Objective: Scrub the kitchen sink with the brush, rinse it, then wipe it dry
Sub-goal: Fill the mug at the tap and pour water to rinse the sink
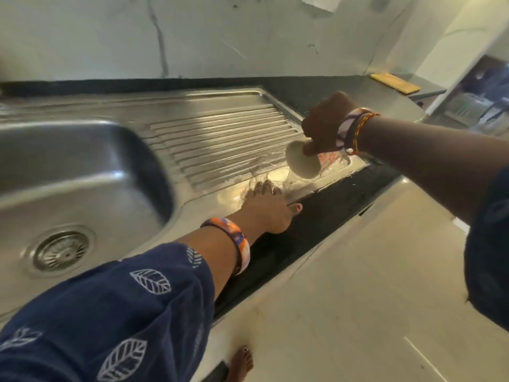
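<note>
Two hands in view, both over the near right corner of the drainboard (220, 128). We note the stainless sink (68, 166) at left, its basin holding a round drain strainer (62, 250) near the bottom; the ribbed drainboard runs off to the right of the basin.

Right hand (325, 125): fingers curled round a white cup (301, 162), which is tipped on its side with the mouth facing toward us and down. Water (275, 180) spills from it and splashes on the steel just below. Wrist carries a white patterned bangle (348, 128) and thin thread bands.

Left hand (267, 208): lies flat on the wet steel at the front edge of the drainboard, fingers straight and spread, fingertips in the splash, thumb out over the dark counter edge (316, 224). It grips nothing. Wrist carries an orange and purple bangle (237, 244); the forearm comes out of a dark blue sleeve (115, 312) with a white leaf print.

We cannot find a brush or a cloth in this view.

Behind the sink: pale veined wall (192, 34). Far right on the counter, a flat yellow-brown block (395, 83); we cannot tell what it is. Below the counter, pale floor tiles (358, 299) and a bare foot (242, 362) at the bottom edge.
</note>
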Demonstrator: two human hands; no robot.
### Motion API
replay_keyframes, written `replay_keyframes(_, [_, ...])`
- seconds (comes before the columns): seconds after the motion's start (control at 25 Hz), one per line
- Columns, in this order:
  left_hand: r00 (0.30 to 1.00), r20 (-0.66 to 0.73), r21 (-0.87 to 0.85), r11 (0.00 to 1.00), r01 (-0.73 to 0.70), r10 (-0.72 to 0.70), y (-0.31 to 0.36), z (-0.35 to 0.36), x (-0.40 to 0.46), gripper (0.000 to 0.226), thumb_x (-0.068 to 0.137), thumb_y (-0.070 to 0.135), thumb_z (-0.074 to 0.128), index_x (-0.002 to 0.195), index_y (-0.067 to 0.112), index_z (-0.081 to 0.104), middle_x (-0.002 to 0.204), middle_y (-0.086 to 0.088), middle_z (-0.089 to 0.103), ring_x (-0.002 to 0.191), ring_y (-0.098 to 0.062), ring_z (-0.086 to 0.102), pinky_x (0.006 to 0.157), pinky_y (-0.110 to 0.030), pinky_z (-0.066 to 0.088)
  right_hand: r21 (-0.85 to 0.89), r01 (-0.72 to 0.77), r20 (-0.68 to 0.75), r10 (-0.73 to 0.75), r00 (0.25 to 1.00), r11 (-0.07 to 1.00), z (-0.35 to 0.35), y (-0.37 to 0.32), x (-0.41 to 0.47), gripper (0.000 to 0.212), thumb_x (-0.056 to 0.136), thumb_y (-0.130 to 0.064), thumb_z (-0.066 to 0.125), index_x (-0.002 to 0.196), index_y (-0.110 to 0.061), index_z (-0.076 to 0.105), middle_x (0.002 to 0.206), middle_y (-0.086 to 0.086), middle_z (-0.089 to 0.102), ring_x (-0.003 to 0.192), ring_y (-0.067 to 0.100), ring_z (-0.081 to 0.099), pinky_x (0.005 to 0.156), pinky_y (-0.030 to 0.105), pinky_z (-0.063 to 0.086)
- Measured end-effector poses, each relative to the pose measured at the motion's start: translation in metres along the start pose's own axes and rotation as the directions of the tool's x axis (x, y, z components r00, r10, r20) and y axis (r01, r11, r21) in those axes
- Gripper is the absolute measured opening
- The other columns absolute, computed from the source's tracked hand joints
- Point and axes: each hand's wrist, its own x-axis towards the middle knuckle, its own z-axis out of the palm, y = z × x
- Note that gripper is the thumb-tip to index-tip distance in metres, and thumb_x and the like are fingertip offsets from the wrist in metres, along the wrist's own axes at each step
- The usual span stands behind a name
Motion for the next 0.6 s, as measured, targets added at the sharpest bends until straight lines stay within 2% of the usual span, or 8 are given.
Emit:
replay_keyframes(0.08, [0.999,0.028,-0.025,0.999,-0.034,0.035,-0.028,-0.002,-0.045,0.066,0.101,0.048,0.02,0.152,0.011,0.004,0.158,-0.015,-0.002,0.147,-0.029,-0.002,0.12,-0.04,0.004,-0.019,0.056,-0.109,-0.057,0.992,0.998,-0.032,-0.029,-0.012,0.048,0.088,-0.058,0.044,0.1,-0.017,0.066,0.097,0.002,0.068,0.096,0.026,0.064,0.081,0.031,0.047])
replay_keyframes(0.16, [0.997,0.044,-0.057,0.997,-0.055,0.058,-0.057,-0.006,-0.087,0.062,0.101,0.047,0.023,0.151,0.011,0.014,0.158,-0.014,0.012,0.145,-0.028,0.014,0.118,-0.037,0.014,0.009,0.111,-0.164,-0.108,0.98,0.994,-0.064,-0.066,-0.023,0.048,0.088,-0.059,0.045,0.101,-0.017,0.066,0.104,0.003,0.068,0.1,0.026,0.064,0.081,0.031,0.046])
replay_keyframes(0.28, [0.996,0.088,-0.08,0.997,0.015,-0.008,-0.101,-0.015,-0.144,0.061,0.098,0.052,0.027,0.146,0.014,0.033,0.15,-0.011,0.035,0.136,-0.027,0.035,0.113,-0.036,0.026,-0.002,0.167,-0.208,-0.163,0.964,0.986,-0.116,-0.108,-0.031,0.048,0.088,-0.057,0.047,0.107,-0.016,0.064,0.111,0.006,0.066,0.105,0.028,0.062,0.084,0.032,0.045])
replay_keyframes(0.36, [0.993,0.102,-0.086,0.995,0.06,-0.051,-0.126,-0.025,-0.178,0.059,0.098,0.052,0.031,0.138,0.012,0.044,0.142,-0.01,0.046,0.127,-0.026,0.045,0.105,-0.034,0.032,-0.002,0.22,-0.288,-0.211,0.934,0.976,-0.149,-0.136,-0.032,0.048,0.088,-0.056,0.048,0.108,-0.016,0.064,0.112,0.007,0.066,0.106,0.029,0.061,0.081,0.031,0.043])
replay_keyframes(0.44, [0.989,0.116,-0.084,0.991,0.103,-0.093,-0.15,-0.038,-0.211,0.051,0.098,0.049,0.034,0.124,0.012,0.057,0.128,-0.006,0.056,0.109,-0.02,0.052,0.092,-0.029,0.035,0.003,0.265,-0.347,-0.247,0.905,0.964,-0.179,-0.162,-0.028,0.049,0.088,-0.056,0.048,0.108,-0.015,0.064,0.111,0.008,0.067,0.104,0.029,0.062,0.076,0.03,0.039])
replay_keyframes(0.52, [0.975,0.157,-0.032,0.986,0.166,-0.159,-0.173,-0.051,-0.237,0.045,0.098,0.048,0.036,0.104,0.016,0.067,0.101,-0.003,0.062,0.086,-0.015,0.051,0.084,-0.028,0.036,0.044,0.313,-0.415,-0.268,0.87,0.949,-0.206,-0.182,-0.021,0.05,0.087,-0.056,0.048,0.107,-0.014,0.065,0.109,0.009,0.067,0.102,0.029,0.062,0.072,0.029,0.036])
replay_keyframes(0.6, [0.935,0.244,0.02,0.965,0.26,-0.257,-0.203,-0.06,-0.254,0.047,0.097,0.048,0.036,0.093,0.019,0.073,0.087,0.0,0.058,0.082,-0.016,0.051,0.081,-0.029,0.039,0.098,0.361,-0.461,-0.279,0.842,0.927,-0.23,-0.199,-0.015,0.049,0.087,-0.056,0.048,0.103,-0.014,0.066,0.1,0.008,0.068,0.094,0.029,0.062,0.07,0.027,0.035])
